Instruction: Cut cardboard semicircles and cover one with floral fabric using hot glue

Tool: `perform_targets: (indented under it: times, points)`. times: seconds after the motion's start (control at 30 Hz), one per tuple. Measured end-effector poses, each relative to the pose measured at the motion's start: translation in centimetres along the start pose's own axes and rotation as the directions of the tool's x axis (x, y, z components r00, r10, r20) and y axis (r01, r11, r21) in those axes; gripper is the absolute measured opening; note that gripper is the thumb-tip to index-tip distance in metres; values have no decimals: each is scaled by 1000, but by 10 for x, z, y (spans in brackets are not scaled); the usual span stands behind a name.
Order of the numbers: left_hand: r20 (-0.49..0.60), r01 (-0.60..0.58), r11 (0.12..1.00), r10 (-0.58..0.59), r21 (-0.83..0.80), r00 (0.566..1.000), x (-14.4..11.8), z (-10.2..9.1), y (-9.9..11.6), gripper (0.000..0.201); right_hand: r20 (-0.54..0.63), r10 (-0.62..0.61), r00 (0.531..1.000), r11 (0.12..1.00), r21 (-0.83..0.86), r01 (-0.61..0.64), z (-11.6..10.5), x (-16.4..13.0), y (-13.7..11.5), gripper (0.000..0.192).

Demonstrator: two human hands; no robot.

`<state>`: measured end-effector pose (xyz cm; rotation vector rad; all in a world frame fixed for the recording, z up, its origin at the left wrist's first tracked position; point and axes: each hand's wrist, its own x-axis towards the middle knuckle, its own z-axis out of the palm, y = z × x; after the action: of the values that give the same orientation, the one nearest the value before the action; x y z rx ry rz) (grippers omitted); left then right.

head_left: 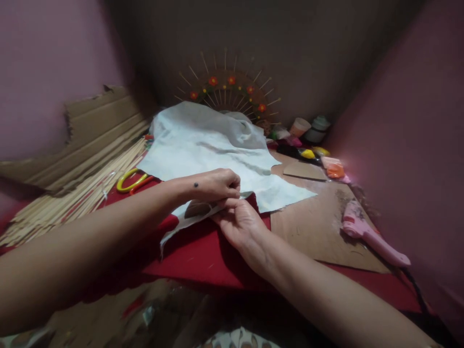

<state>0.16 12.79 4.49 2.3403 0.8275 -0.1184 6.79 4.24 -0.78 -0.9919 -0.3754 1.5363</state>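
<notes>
Both hands meet at the near edge of the white cloth (213, 145), which lies spread over the red counter (203, 256): the left hand (213, 184) pinches the hem from above, the right hand (239, 223) grips it from below. Yellow scissors (131, 181) lie just left of the cloth beside a pile of sticks (72, 193). A pink glue gun (369, 234) rests well apart on cardboard (319, 227) to the right, with bare red surface in front.

One white cloth (213, 145), one scissors (132, 182), two hands (217, 186).
</notes>
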Motion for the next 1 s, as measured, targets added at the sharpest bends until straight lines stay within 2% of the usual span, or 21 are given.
perform_targets:
  times: [0.07, 0.13, 0.23, 0.33, 0.43, 0.5, 0.57, 0.63, 0.73, 0.83, 1.0]
  points:
    - [8, -16, 1000, 16, 13, 1000, 2, -2, -1, 8, 5, -11, 1000, 1000, 3, 11, -3, 1, 0, 21]
    - [20, -30, 999, 30, 15, 999, 4, -2, -1, 9, -20, 4, 1000, 996, 88, -2, -4, 1, -1, 21]
    - [51, -40, 999, 40, 2, 998, 8, -1, -2, 10, -72, 34, 997, 975, 224, -17, -1, 0, -3, 26]
    - [51, -28, 1000, 28, 1, 998, 7, -1, -2, 12, -108, 71, 992, 960, 278, -38, 2, -1, -5, 31]
    - [-68, 24, 999, -21, 42, 997, -5, -5, -9, 19, -130, 145, 981, 939, 330, -95, 0, 1, -6, 32]
    - [-207, 85, 992, -65, 90, 976, -20, -8, -20, 29, -121, 203, 972, 928, 341, -151, -3, 3, -5, 30]
    - [-290, 162, 978, -119, 129, 950, -35, -10, -33, 43, -81, 227, 971, 923, 335, -188, -5, 2, -4, 28]
    - [-251, 230, 967, -197, 109, 948, -48, -7, -44, 55, -30, 210, 977, 925, 329, -189, -5, 0, -3, 27]
    - [-142, 270, 961, -277, -64, 950, -56, 2, -50, 67, 11, 164, 986, 935, 316, -159, -4, -5, -2, 30]
    - [-120, 255, 945, -283, -203, 952, -53, 11, -51, 61, 5, 142, 990, 939, 317, -136, -2, -9, -2, 31]
    - [-144, 203, 940, -249, -275, 958, -47, 17, -51, 49, -18, 113, 993, 943, 318, -102, -2, -11, 0, 24]
